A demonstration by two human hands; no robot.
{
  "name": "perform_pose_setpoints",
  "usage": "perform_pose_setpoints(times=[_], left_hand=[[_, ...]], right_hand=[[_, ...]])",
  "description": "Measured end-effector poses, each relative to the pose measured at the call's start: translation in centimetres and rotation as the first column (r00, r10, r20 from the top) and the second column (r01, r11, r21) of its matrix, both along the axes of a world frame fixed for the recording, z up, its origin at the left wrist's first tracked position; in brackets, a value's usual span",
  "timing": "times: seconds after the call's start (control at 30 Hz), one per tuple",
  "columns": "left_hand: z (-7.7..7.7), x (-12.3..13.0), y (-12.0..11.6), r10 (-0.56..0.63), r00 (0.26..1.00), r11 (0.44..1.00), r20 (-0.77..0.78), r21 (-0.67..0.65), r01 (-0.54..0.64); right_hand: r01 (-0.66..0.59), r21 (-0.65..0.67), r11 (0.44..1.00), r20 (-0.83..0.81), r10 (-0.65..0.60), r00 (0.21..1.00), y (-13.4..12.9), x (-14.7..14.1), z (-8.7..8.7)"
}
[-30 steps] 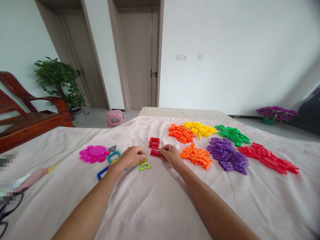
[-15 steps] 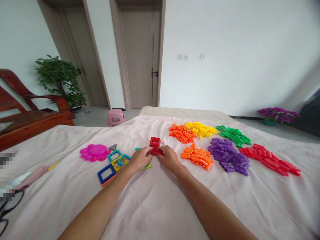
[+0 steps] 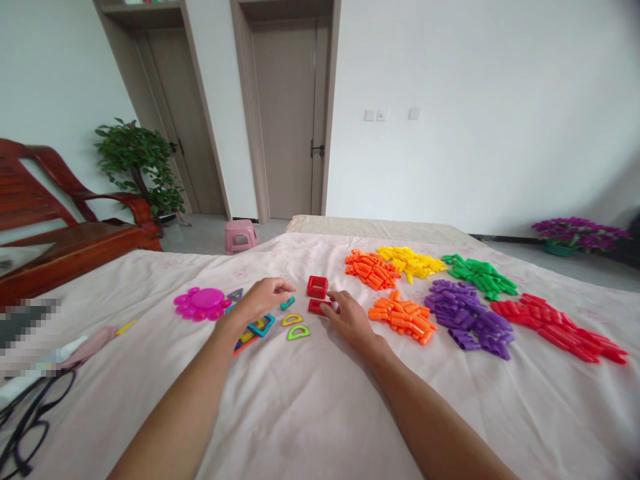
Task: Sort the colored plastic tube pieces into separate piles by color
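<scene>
My right hand (image 3: 349, 319) has its thumb on the near side of a flat red magnetic tile piece (image 3: 316, 306) and its forefinger behind it, gripping its right end. Just beyond stands a red open-framed magnetic cube (image 3: 317, 287). My left hand (image 3: 267, 297) hovers over the tiles on the left, fingers loosely bent, with nothing visible in them. Beside its fingertips is a small teal piece (image 3: 287, 303). Nearer me lie a yellow D-shaped tile (image 3: 293, 321) and a lime green one (image 3: 299, 332). Teal square tiles (image 3: 263, 325) lie partly hidden under my left wrist.
A pink flower-shaped plastic piece (image 3: 201, 303) and a purple triangle tile (image 3: 235, 294) lie left. On the right are piles of orange (image 3: 403, 317), yellow (image 3: 410, 261), green (image 3: 483, 275), purple (image 3: 467, 317) and red (image 3: 560, 327) plastic pieces. Eyeglasses (image 3: 37, 420) rest at the left edge.
My left hand has let go of the red pieces and moved left over the tiles. My right hand stays at the flat red piece. The view has turned slightly left.
</scene>
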State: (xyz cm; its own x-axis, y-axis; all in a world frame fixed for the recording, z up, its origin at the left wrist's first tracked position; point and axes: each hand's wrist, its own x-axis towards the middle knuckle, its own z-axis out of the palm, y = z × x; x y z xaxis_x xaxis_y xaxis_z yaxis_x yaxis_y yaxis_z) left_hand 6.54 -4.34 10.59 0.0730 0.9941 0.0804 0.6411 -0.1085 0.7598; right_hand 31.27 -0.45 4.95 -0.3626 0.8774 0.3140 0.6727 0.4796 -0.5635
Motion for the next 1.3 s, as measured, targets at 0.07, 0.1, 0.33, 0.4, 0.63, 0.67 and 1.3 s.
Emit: perform_pose_setpoints(times=[0.07, 0.1, 0.33, 0.4, 0.63, 0.67, 1.3], left_hand=[[1.4, -2.9, -0.5, 0.084, 0.993, 0.996, -0.084, 0.006, -0.084], [1.7, -4.2, -0.7, 0.135, 0.981, 0.991, -0.139, 0.007, -0.135], [-0.2, -7.1, -1.0, 0.127, 0.948, 0.945, -0.293, -0.255, -0.205], [-0.8, -6.5, -0.8, 0.105, 0.936, 0.936, -0.337, -0.285, -0.208], [-0.6, -5.8, -0.4, 0.150, 0.943, 0.955, -0.297, -0.204, -0.217], [-0.3, -5.7, -0.4, 0.151, 0.960, 0.964, -0.236, -0.182, -0.196], [0.9, -7.6, -1.9, 0.340, 0.907, 0.915, -0.249, -0.135, -0.380]], right_hand=[[0.059, 0.001, 0.998, -0.045, -0.059, 0.997, 0.1, 0.2, -0.1], [0.072, 0.002, 0.997, -0.057, -0.072, 0.996, 0.1, 0.3, -0.2], [0.077, 0.032, 0.997, -0.054, -0.075, 0.996, 0.4, 0.2, -0.8], [0.070, 0.038, 0.997, -0.046, -0.068, 0.997, 0.5, 0.1, -0.8], [0.057, 0.059, 0.997, -0.137, -0.049, 0.989, 0.7, 0.4, -0.8], [0.056, 0.070, 0.996, -0.188, -0.042, 0.981, 0.6, 0.3, -0.7], [-0.322, -0.398, 0.859, -0.761, -0.114, 0.638, -2.6, -4.2, -0.2]])
